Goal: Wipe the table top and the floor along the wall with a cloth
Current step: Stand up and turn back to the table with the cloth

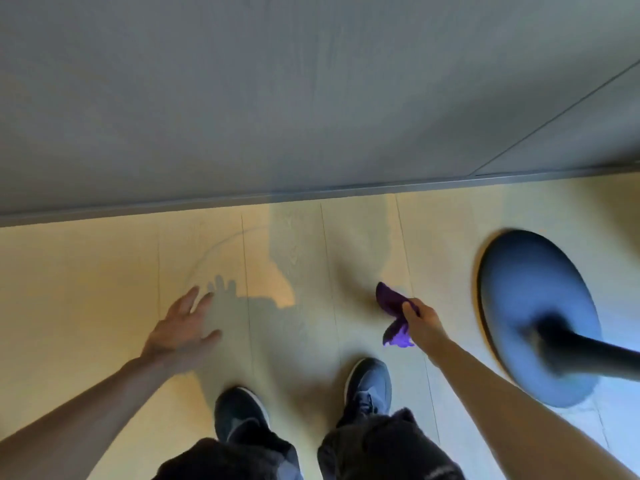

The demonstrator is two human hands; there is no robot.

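Wall (311,98) ahead; round base (533,306) right; shoes (369,382) below, on floor (86,271).

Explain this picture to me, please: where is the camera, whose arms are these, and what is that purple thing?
No machine here: the one camera sits on a person's head and looks down, so you see their own arms, legs and dark shoes. The right hand grips a bunched purple cloth above the pale wooden floor. The left hand is open and empty, fingers spread. Ahead, the grey wall meets the floor at a baseboard. The blurred round thing on the right is a table's base with its dark post.
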